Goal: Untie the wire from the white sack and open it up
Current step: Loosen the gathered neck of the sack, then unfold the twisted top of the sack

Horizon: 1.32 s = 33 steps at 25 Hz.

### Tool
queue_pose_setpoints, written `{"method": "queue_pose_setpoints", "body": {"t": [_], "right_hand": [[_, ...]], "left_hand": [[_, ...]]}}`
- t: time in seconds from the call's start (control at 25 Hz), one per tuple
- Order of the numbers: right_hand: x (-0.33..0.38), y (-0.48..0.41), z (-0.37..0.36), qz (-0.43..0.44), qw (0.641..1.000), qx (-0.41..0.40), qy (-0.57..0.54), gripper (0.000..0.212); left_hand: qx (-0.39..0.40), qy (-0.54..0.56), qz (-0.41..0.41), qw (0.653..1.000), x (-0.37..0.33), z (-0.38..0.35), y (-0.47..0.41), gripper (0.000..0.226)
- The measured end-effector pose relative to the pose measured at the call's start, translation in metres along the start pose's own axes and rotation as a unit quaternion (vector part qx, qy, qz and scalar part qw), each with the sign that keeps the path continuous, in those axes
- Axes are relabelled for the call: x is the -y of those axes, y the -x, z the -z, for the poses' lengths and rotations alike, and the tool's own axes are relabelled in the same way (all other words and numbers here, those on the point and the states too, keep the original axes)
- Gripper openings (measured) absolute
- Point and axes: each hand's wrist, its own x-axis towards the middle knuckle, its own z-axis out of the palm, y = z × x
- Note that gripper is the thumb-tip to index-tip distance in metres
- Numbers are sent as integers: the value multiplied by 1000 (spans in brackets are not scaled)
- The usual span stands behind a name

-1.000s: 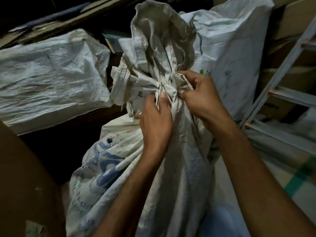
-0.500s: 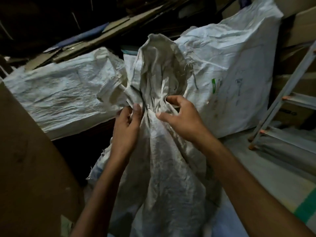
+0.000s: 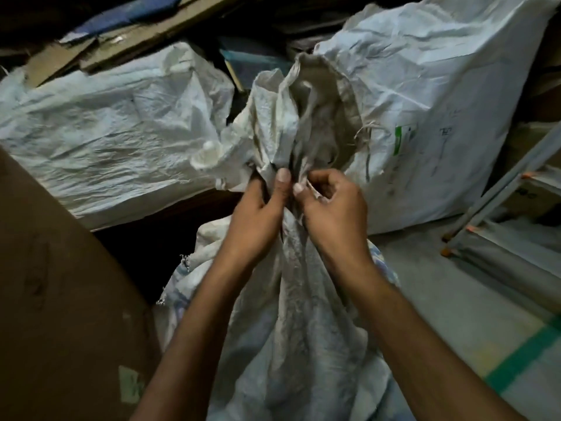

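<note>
Dim storage clutter fills the frame: brown cardboard (image 3: pixel 45 299) at the lower left, a pale concrete floor (image 3: pixel 440 299) with a green stripe at the lower right, and grey metal ladder legs (image 3: pixel 498 202) at the right edge.

Nearest the camera, the crumpled, greyish-white woven plastic sack (image 3: pixel 297 329) rises from the bottom centre, its long axis running up the middle of the frame to a gathered neck at the centre. Both hands meet at that neck. The left hand (image 3: pixel 258 214) wraps it from the left, thumb pressed up against the folds. The right hand (image 3: pixel 334 208) sits just right of it, its grip narrow, thumb and forefinger pinched on something small at the gather; whether that is the wire or a fold of cloth I cannot tell, as no wire shows clearly. Either way the tie point lies directly between the two grips, about equally near to each.

Above the hands the sack's mouth (image 3: pixel 318 95) flares loosely, frayed threads hanging at its right.

Compared with half a second ago, the hands have closed together on the neck, and the right hand has gone from spread fingers to a pinch.

Farther back, two more bulky white woven sacks lie at the upper left (image 3: pixel 106 123) and upper right (image 3: pixel 440 101).
</note>
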Motion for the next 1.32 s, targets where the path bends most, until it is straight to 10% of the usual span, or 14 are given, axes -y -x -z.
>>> {"method": "queue_pose_setpoints", "body": {"t": [0.12,0.28,0.52,0.76,1.0,1.16,1.32], "right_hand": [[14,4,16,-102,991,45,-76,22],[43,3,49,-290,888,99,-343,36],[103,17,53,-338,896,138,-254,44],[132,16,76,-383,881,133,-243,18],[154,7,75,-370,916,99,-118,85],[168,-9,74,-265,949,158,60,58],[175,-27,74,-207,953,190,113,29]], "left_hand": [[34,123,89,988,-37,8,8,82],[-28,322,187,928,-64,23,18,82],[33,230,283,931,-106,6,20,96],[6,143,312,939,-123,14,36,36],[0,34,280,959,-127,24,55,81],[33,64,263,962,-147,35,36,19],[79,141,272,949,-169,47,9,37]]}}
